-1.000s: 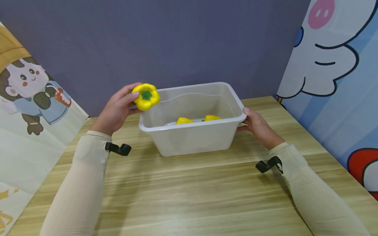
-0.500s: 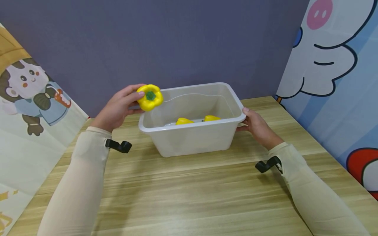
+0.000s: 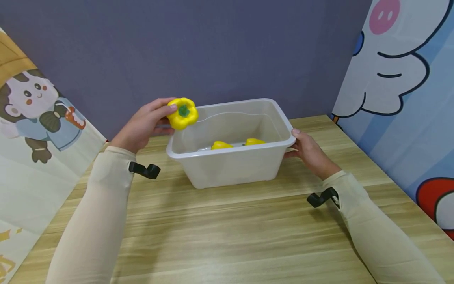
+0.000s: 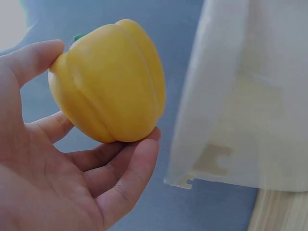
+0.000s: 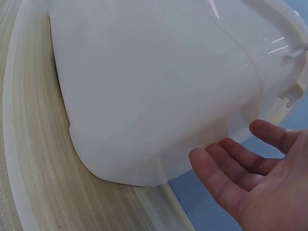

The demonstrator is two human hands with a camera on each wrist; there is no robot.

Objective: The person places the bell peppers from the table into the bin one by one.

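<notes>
A yellow bell pepper (image 3: 182,114) with a green stem end is in my left hand (image 3: 142,122), which grips it with the thumb and curled fingers. In the left wrist view the pepper (image 4: 108,82) is beside the bin's outer wall, apart from it. The head view shows it by the left rim of the off-white plastic bin (image 3: 227,167). My right hand (image 3: 312,152) holds the bin's right end, thumb at the rim and fingertips against the outer wall below. Inside the bin, two more yellow peppers (image 3: 221,145) show partly above the front rim; their lower parts are hidden.
The bin stands upright on a wood-grain table (image 3: 227,232). Behind it rises a grey-blue partition (image 3: 213,51). Cartoon-printed panels flank the table on the left (image 3: 42,122) and right (image 3: 400,90). Black clips (image 3: 144,169) are strapped at both wrists.
My left hand has shifted right with the pepper, closer to the bin's opening, and risen slightly in the last half second. My right hand and the bin stay put.
</notes>
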